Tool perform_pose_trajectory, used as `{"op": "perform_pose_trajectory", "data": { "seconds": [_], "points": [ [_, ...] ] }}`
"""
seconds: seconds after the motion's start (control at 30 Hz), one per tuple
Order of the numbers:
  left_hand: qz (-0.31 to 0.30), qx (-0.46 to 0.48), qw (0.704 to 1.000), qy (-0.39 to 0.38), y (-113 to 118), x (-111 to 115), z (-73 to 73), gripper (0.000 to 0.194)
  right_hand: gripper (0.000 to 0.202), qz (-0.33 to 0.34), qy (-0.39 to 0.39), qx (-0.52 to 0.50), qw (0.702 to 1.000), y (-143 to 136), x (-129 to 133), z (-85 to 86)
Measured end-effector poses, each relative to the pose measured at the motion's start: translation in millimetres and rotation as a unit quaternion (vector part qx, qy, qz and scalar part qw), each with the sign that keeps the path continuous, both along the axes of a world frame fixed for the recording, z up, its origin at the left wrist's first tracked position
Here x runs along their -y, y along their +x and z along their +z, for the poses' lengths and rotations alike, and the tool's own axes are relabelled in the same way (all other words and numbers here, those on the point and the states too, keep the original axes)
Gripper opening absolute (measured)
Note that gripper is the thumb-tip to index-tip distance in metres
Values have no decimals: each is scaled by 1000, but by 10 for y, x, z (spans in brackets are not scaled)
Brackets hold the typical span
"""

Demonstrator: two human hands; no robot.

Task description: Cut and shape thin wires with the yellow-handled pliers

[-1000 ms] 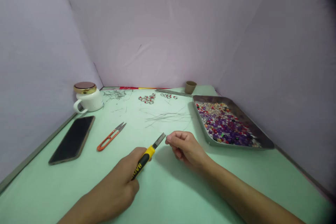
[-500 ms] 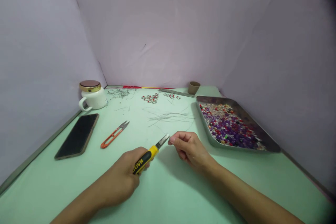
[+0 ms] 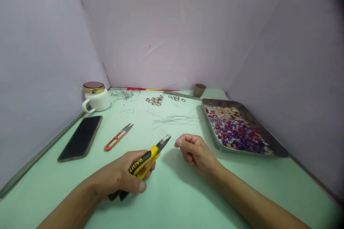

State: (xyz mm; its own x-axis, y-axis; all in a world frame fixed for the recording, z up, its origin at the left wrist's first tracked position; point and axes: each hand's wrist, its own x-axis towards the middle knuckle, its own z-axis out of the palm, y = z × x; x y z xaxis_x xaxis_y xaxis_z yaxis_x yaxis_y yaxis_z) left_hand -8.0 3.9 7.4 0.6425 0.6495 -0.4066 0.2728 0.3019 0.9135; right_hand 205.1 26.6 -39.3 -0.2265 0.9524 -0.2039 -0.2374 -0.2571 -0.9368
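Wrapped round a pair of pliers [image 3: 139,162] with yellow and black handles is my left hand [image 3: 122,175]. The metal jaws point up and to the right, a short gap from my right fingertips. My right hand [image 3: 197,152] is closed in a pinch, thumb against forefinger. What it pinches is too small to make out, though a faint thin line runs near the fingertips. Beyond both hands, several thin wires [image 3: 174,118] lie loosely on the table.
Orange thread snips [image 3: 118,137] and a dark phone [image 3: 80,139] lie on the left, near a lidded white mug [image 3: 99,101]. Behind are wire scraps [image 3: 125,94], beaded pieces [image 3: 155,100] and a brown cup [image 3: 199,90]. A metal tray [image 3: 215,141] of beads stands right.
My left hand has drawn the pliers slightly back from my right fingertips and turned them, so both handles now show. The right hand stays almost where it was, still pinched.
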Motion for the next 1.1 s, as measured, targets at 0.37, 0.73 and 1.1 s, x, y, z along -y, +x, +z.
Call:
{"op": "perform_pose_trajectory", "data": {
  "seconds": [0.37, 0.73, 1.1],
  "points": [
    [76, -84, 993, 32, -8, -38, -271, 34, 21, -15, -24, 7, 1000, -76, 11, -130],
    [39, -56, 998, -11, 34, 10, -136, 15, 26, -27, 19, 47, 998, -72, 22, -265],
    [54, -114, 991, 37, 46, 26, -216, 29, 28, -9, 30, 70, 997, -71, 23, -283]
  ]
}}
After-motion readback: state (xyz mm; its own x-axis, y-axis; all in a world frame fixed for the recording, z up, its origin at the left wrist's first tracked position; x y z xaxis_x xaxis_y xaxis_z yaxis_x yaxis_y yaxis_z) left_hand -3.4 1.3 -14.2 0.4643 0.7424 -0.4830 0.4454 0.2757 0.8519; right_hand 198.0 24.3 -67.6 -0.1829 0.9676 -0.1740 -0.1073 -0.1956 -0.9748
